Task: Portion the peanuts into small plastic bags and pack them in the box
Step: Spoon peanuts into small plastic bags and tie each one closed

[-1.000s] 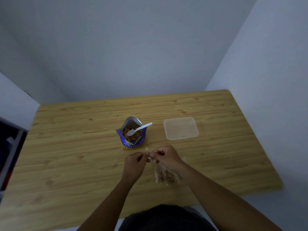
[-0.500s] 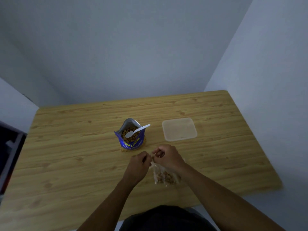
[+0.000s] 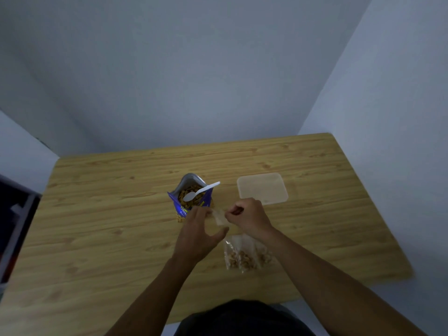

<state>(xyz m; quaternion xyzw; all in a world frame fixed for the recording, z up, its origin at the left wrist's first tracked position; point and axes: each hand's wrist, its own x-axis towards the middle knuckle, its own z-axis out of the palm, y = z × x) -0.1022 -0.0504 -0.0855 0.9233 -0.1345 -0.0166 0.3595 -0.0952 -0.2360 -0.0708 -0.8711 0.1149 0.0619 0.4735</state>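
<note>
At the far left a dark shelf (image 3: 14, 226) stands just off the table (image 3: 97, 226), whose left half is bare wood from the back wall to the near edge. Near the middle the blue peanut pouch (image 3: 188, 204) stands upright and torn open, with peanuts inside and a white plastic spoon (image 3: 201, 191) lying across its mouth, bowl in the nuts. Its yellow lettering is too blurred to read.

Just in front of it my left hand (image 3: 198, 234) is spread, fingers reaching to the left edge of the small empty plastic bag (image 3: 219, 218), thumb well off it. My right hand (image 3: 247, 217) is curled, pinching that bag's right edge and holding it above the table. Under my right wrist lie the filled bags (image 3: 244, 255), side by side, with peanuts showing through the clear plastic.

Behind my right hand sits the translucent box (image 3: 263, 187); I can't make out anything in it. Past it is bare wood to the right edge, close by the wall.
</note>
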